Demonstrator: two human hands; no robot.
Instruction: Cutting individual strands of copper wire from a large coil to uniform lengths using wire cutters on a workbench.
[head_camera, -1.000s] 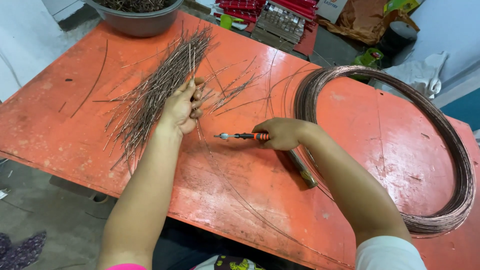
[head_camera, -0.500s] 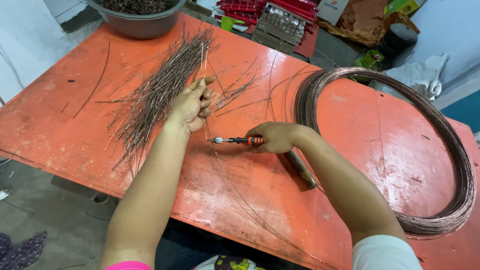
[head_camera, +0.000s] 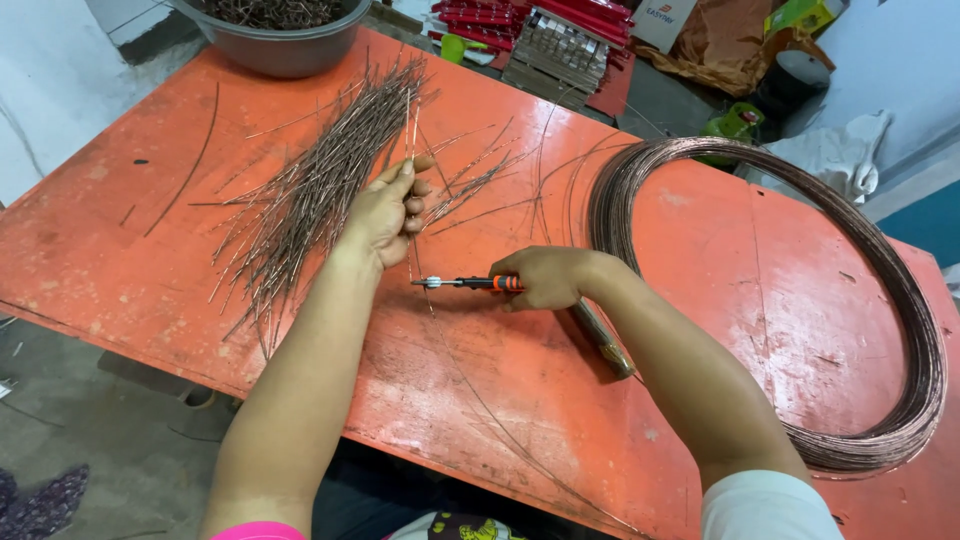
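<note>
Centrally, the left hand pinches a thin copper wire on the orange table; the right hand grips cutters across it. Wire appears light, springy; best held near the cut.

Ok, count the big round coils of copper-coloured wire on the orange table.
1: the big round coil of copper-coloured wire lies flat on the right part of the orange table, beyond the right hand holding cutters.

Thin copper wire, orange-handled cutters
</note>
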